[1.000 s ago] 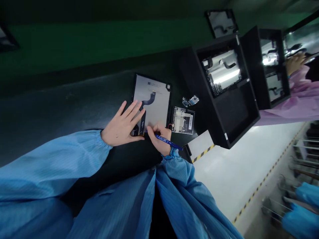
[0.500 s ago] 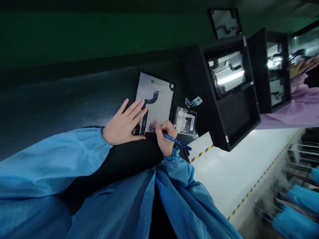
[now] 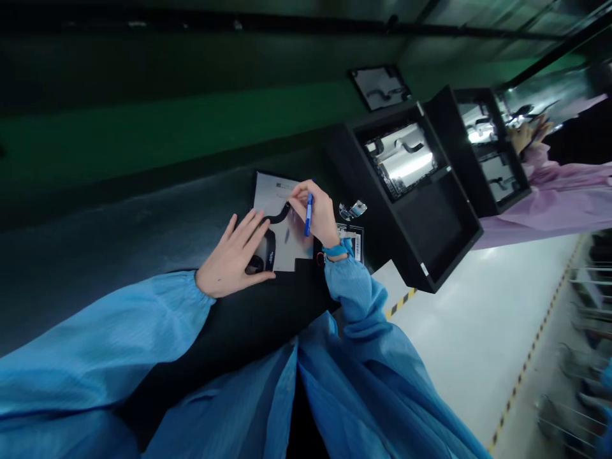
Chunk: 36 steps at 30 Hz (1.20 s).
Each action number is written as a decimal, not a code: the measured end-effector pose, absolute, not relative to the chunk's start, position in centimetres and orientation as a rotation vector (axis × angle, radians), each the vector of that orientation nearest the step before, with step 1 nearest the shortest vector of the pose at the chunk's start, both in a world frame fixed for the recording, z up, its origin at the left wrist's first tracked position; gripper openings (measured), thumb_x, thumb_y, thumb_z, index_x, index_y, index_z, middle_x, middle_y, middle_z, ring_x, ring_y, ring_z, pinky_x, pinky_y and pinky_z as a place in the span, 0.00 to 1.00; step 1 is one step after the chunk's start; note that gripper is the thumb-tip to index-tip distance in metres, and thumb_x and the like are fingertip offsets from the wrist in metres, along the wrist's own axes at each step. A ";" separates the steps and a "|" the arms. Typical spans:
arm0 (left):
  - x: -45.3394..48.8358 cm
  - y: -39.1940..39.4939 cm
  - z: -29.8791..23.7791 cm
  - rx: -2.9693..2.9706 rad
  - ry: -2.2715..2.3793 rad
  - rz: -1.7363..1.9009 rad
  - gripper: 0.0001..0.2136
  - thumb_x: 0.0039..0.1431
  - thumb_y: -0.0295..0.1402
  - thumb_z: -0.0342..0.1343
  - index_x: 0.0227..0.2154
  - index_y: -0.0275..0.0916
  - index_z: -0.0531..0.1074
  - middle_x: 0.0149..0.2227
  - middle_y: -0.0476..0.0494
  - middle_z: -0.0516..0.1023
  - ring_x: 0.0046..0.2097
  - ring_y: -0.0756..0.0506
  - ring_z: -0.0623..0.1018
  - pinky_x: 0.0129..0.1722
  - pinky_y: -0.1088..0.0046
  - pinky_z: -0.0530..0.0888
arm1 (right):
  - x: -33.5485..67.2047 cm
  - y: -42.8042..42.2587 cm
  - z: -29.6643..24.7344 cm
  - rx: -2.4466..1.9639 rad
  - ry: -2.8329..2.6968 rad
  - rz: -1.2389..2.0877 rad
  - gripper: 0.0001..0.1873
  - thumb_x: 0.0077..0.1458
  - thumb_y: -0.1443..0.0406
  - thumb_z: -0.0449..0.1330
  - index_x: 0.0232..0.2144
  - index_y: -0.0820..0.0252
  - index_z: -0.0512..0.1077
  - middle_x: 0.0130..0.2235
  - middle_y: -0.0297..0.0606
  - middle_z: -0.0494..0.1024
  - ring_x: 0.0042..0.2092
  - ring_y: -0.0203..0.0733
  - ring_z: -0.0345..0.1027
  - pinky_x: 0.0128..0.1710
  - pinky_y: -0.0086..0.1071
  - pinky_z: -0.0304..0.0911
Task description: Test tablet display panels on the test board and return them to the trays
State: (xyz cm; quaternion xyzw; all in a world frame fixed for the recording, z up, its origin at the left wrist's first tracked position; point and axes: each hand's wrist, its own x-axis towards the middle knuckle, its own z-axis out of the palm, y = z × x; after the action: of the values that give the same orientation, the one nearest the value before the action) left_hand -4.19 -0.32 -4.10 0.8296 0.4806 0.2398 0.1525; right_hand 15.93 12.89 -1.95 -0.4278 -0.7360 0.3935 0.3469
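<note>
A grey display panel [image 3: 268,191] with a black flex cable [image 3: 276,215] lies flat on the dark worktop [image 3: 143,217]. My left hand [image 3: 234,255] rests open on the panel's near left corner, fingers spread over the cable's lower end. My right hand [image 3: 316,213] is over the panel's far right part, holding a blue pen [image 3: 308,215] upright between its fingers, with fingertips touching the upper end of the cable. Both arms wear blue sleeves.
A small circuit board [image 3: 354,242] lies right of the panel, with a clear plastic piece [image 3: 352,209] behind it. Black open boxes [image 3: 421,191] holding more panels stand at the right. A co-worker in a pink sleeve [image 3: 564,191] works beyond them. Another panel [image 3: 380,86] lies further back.
My right hand has moved from the panel's near edge to its far part, turning the pen upright. The view has shifted. My left hand stays on the panel.
</note>
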 end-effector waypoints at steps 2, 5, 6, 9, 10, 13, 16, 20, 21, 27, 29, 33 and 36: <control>-4.3 0.5 -2.8 2.164 1.424 0.891 0.32 0.69 0.47 0.49 0.66 0.26 0.57 0.67 0.27 0.59 0.68 0.34 0.58 0.66 0.50 0.57 | 16.6 12.2 -1.0 -1.023 -1.818 1.131 0.09 0.58 0.64 0.63 0.33 0.61 0.66 0.34 0.32 0.74 0.34 0.32 0.70 0.37 0.28 0.65; -3.8 2.7 -0.4 1.715 1.390 1.074 0.19 0.68 0.41 0.51 0.54 0.36 0.75 0.54 0.37 0.76 0.54 0.39 0.75 0.56 0.59 0.71 | 17.8 10.4 1.3 -0.882 -1.721 1.266 0.13 0.60 0.61 0.63 0.33 0.60 0.62 0.35 0.34 0.73 0.36 0.30 0.68 0.38 0.27 0.64; -3.3 3.6 0.3 1.565 1.305 1.044 0.17 0.66 0.42 0.54 0.50 0.38 0.78 0.50 0.38 0.79 0.49 0.40 0.78 0.51 0.62 0.74 | 18.1 9.7 2.1 -0.846 -1.704 1.286 0.13 0.61 0.61 0.62 0.33 0.60 0.61 0.36 0.34 0.73 0.37 0.31 0.68 0.39 0.27 0.64; -1.4 5.7 2.1 1.216 0.953 0.874 0.17 0.56 0.42 0.65 0.45 0.38 0.81 0.43 0.37 0.82 0.42 0.41 0.82 0.43 0.68 0.78 | 18.8 8.0 4.0 -0.795 -1.651 1.316 0.14 0.62 0.60 0.61 0.33 0.58 0.59 0.36 0.33 0.72 0.35 0.31 0.68 0.37 0.28 0.67; -0.6 6.2 2.4 1.146 0.873 0.846 0.17 0.52 0.41 0.68 0.42 0.38 0.82 0.41 0.37 0.82 0.41 0.41 0.82 0.43 0.69 0.78 | 19.1 7.5 4.3 -0.783 -1.627 1.337 0.14 0.62 0.60 0.61 0.32 0.58 0.58 0.36 0.33 0.71 0.33 0.31 0.68 0.34 0.27 0.67; 1.1 6.5 2.7 1.024 0.805 0.817 0.15 0.46 0.38 0.72 0.36 0.37 0.83 0.35 0.38 0.83 0.37 0.43 0.82 0.41 0.71 0.78 | 20.5 6.8 4.3 -0.777 -1.612 1.337 0.13 0.62 0.60 0.61 0.34 0.57 0.60 0.37 0.34 0.72 0.33 0.33 0.69 0.33 0.29 0.69; 2.0 6.3 1.8 1.051 0.907 0.772 0.13 0.48 0.36 0.71 0.36 0.38 0.82 0.35 0.41 0.83 0.36 0.46 0.81 0.40 0.73 0.77 | 22.9 6.7 2.4 -0.981 -1.708 1.057 0.07 0.65 0.61 0.58 0.40 0.57 0.66 0.41 0.36 0.76 0.41 0.37 0.73 0.45 0.34 0.70; 3.0 6.0 -0.2 1.498 1.139 0.846 0.10 0.53 0.35 0.67 0.37 0.38 0.82 0.34 0.45 0.81 0.34 0.48 0.78 0.35 0.72 0.74 | 25.8 6.7 -2.0 -1.271 -1.934 0.715 0.12 0.69 0.63 0.50 0.50 0.57 0.69 0.55 0.39 0.74 0.58 0.44 0.67 0.60 0.42 0.63; 3.4 6.0 -0.7 1.626 1.186 0.866 0.09 0.54 0.34 0.67 0.37 0.37 0.82 0.34 0.45 0.81 0.33 0.48 0.77 0.35 0.72 0.73 | 26.1 6.5 -2.8 -1.291 -1.980 0.702 0.13 0.69 0.63 0.49 0.51 0.57 0.68 0.58 0.39 0.73 0.60 0.45 0.65 0.61 0.44 0.61; 5.7 5.1 -2.1 2.136 1.306 0.777 0.06 0.58 0.28 0.64 0.38 0.34 0.81 0.36 0.45 0.80 0.32 0.48 0.76 0.35 0.70 0.71 | 25.9 4.4 -4.1 -1.321 -1.920 0.792 0.13 0.70 0.62 0.46 0.50 0.51 0.69 0.57 0.36 0.74 0.62 0.44 0.64 0.62 0.45 0.61; 6.2 4.8 -2.3 2.239 1.303 0.748 0.06 0.59 0.28 0.64 0.38 0.33 0.81 0.37 0.44 0.80 0.35 0.46 0.78 0.36 0.70 0.72 | 25.8 4.0 -4.0 -1.317 -1.908 0.781 0.13 0.70 0.63 0.47 0.49 0.53 0.69 0.57 0.36 0.74 0.62 0.43 0.64 0.62 0.43 0.61; 6.8 4.5 -2.6 2.368 1.330 0.652 0.06 0.61 0.29 0.61 0.38 0.33 0.80 0.40 0.43 0.80 0.37 0.44 0.80 0.36 0.69 0.73 | 25.9 4.0 -4.1 -1.307 -1.914 0.746 0.12 0.69 0.66 0.48 0.49 0.57 0.69 0.57 0.35 0.74 0.61 0.40 0.64 0.62 0.39 0.61; 6.9 4.4 -2.7 2.418 1.352 0.603 0.05 0.62 0.29 0.60 0.37 0.33 0.80 0.40 0.42 0.79 0.38 0.43 0.80 0.36 0.69 0.74 | 25.9 4.1 -4.2 -1.306 -1.909 0.743 0.12 0.69 0.68 0.49 0.49 0.57 0.69 0.56 0.36 0.75 0.61 0.38 0.65 0.62 0.36 0.60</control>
State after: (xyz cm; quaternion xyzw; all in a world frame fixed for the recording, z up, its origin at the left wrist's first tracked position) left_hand 6.94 4.44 -2.74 0.8429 0.4712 0.2102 0.1527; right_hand 25.87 4.07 -4.25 -0.5038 -0.7364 0.2868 0.3487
